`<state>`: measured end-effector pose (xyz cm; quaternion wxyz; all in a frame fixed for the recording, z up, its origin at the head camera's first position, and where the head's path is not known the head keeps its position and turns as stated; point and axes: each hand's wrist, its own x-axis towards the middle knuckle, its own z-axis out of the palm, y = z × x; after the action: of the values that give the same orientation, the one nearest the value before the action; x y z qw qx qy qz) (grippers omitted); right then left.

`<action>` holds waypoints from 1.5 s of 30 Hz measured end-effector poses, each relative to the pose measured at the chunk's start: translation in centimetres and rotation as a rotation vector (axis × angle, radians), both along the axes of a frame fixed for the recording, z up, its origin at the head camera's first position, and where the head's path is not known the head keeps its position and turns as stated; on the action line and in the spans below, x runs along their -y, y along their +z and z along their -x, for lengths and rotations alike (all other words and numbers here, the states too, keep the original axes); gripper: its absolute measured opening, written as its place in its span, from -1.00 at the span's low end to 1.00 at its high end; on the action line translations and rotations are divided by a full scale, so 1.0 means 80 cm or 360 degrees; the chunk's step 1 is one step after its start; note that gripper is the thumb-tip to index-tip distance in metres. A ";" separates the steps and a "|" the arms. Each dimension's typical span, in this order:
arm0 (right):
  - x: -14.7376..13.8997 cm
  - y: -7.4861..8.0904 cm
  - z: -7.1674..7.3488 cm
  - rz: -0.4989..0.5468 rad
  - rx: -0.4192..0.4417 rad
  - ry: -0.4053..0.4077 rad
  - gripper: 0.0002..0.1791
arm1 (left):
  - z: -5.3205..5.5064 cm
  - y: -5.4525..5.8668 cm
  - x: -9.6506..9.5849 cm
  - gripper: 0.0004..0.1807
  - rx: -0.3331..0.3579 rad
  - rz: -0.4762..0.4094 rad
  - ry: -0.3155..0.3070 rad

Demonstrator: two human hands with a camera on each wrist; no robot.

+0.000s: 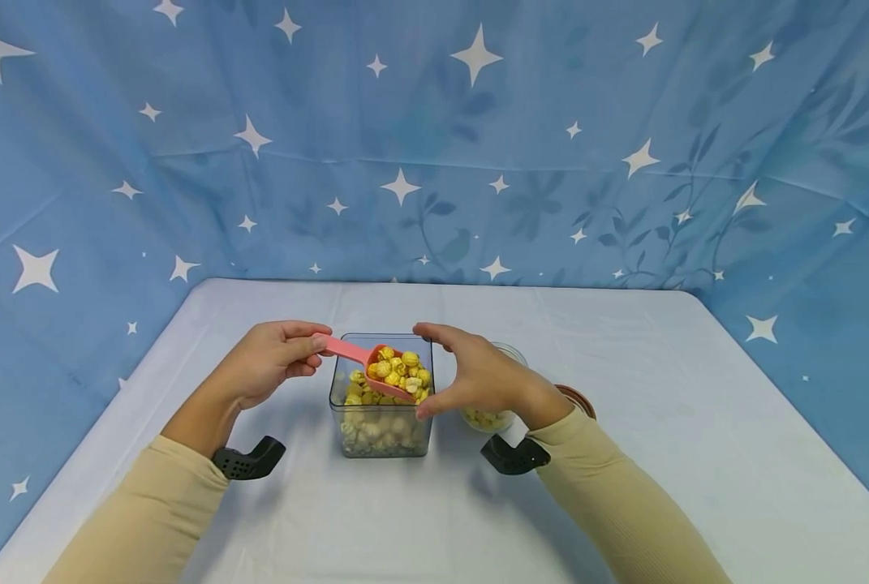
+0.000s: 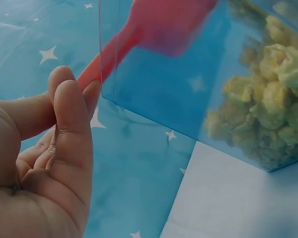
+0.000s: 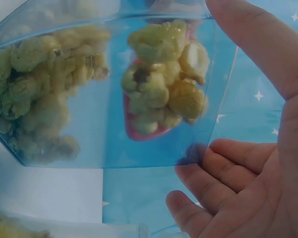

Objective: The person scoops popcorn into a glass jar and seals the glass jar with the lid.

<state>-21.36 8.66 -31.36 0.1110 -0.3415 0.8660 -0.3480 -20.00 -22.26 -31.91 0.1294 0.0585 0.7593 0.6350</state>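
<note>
Head: two hands (image 1: 277, 357) (image 1: 481, 375); one scoop (image 1: 351, 349), box (image 1: 399, 341), jar (image 1: 511, 353).

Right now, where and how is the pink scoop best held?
Probably by a pinch on the outer end of its handle, coming from the person's left, as the left hand does. The handle juts past the container's left side, while the bowl lies to the right, heaped with popcorn that grabbing there could spill.
</note>
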 end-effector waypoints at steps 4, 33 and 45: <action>0.000 -0.001 0.000 -0.0006 -0.0016 0.0010 0.16 | 0.000 -0.005 0.002 -0.50 -0.0008 -0.0055 0.0011; 0.000 0.002 -0.001 -0.0001 0.0015 0.0004 0.15 | -0.006 -0.005 0.022 -0.41 0.0019 -0.0236 0.0138; -0.008 0.003 -0.001 0.0064 -0.0003 -0.0042 0.15 | -0.007 0.001 0.024 -0.56 0.0000 -0.0388 0.0166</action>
<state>-21.26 9.28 -31.13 0.0986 -0.3327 0.8633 -0.3664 -19.44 -24.21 -31.84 0.0883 0.0342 0.6785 0.7285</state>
